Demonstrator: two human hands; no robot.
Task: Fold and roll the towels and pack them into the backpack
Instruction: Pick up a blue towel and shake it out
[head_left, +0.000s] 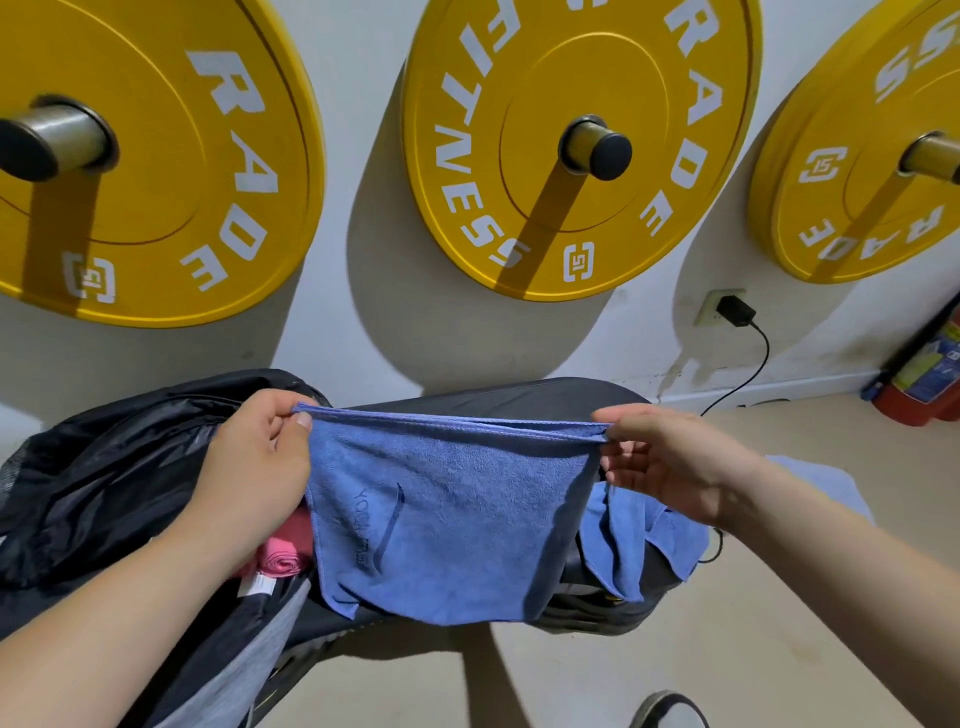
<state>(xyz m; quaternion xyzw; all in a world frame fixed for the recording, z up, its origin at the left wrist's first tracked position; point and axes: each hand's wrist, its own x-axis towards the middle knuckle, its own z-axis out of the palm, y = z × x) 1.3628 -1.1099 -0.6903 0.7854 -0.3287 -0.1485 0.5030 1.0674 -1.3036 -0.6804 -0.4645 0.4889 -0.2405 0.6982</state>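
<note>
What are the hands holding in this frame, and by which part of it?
The blue towel, by its top edge. The left hand pinches the top left corner and the right hand pinches the top right corner, so the towel hangs between them.

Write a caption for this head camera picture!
Left hand and right hand pinch a blue towel by its top corners beside a black backpack.

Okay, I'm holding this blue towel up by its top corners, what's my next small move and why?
Probably lay the blue towel flat on the bench: the left hand and right hand pinch its doubled top edge in mid-air, so it can't be rolled yet.
</note>
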